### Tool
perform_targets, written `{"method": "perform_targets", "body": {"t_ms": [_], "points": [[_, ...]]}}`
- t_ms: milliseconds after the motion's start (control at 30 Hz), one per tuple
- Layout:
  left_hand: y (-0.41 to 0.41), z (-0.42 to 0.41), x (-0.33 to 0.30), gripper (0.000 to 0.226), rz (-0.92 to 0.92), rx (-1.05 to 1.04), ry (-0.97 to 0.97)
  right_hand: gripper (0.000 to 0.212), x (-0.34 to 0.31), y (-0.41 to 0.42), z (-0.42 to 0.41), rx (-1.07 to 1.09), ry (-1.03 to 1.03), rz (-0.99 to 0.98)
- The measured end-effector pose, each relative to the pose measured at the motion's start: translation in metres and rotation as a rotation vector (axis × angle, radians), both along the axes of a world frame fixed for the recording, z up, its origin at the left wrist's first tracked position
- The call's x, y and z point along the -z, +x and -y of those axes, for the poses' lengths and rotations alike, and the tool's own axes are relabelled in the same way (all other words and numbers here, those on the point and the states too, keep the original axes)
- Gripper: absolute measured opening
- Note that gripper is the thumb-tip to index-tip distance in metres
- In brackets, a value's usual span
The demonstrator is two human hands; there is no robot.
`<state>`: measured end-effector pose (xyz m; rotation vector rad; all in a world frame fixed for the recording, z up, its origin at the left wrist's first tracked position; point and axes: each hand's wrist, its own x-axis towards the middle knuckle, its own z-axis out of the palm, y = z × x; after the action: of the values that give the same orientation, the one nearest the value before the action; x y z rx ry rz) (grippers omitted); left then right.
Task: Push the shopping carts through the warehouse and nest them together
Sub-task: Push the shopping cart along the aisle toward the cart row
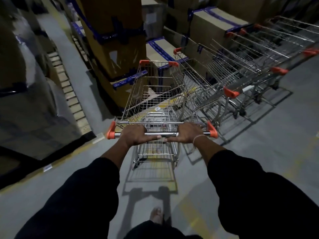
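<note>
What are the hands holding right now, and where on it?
Both the left hand and right hand grip the shopping cart by its handle bar.

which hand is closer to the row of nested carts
Right. The right hand grips the handle of the pushed cart on the side facing the row of nested carts; the left hand grips the handle's far side, farther away.

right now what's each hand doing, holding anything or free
Left hand: closed, gripping the cart handle.
Right hand: closed, gripping the same cart handle.
</note>
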<state>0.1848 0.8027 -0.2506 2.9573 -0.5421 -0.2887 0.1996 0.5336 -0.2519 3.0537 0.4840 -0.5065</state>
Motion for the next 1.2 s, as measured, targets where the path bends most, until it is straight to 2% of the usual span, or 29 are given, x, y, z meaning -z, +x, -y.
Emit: {"method": "perform_targets", "body": {"t_ms": [167,567,767,900,1200], "points": [[0.034,0.026,0.003,0.104,-0.025,-0.043,0.012,0.083,0.002,0.044,0.025,-0.023,0.004,-0.046],[0.076,0.099,0.007,0.086,0.009,-0.258,0.006,0.083,-0.006,0.134,0.088,-0.201,-0.013,-0.085],[0.072,0.141,0.010,0.095,0.048,-0.380,0.055,0.091,-0.003,0.166,0.120,-0.346,-0.008,-0.063],[0.068,0.166,0.011,0.093,0.051,-0.436,0.057,0.087,-0.001,0.180,0.137,-0.439,0.013,-0.061],[0.077,0.183,0.014,0.097,0.037,-0.484,0.067,0.092,-0.001,0.207,0.147,-0.513,-0.009,-0.035]]}}
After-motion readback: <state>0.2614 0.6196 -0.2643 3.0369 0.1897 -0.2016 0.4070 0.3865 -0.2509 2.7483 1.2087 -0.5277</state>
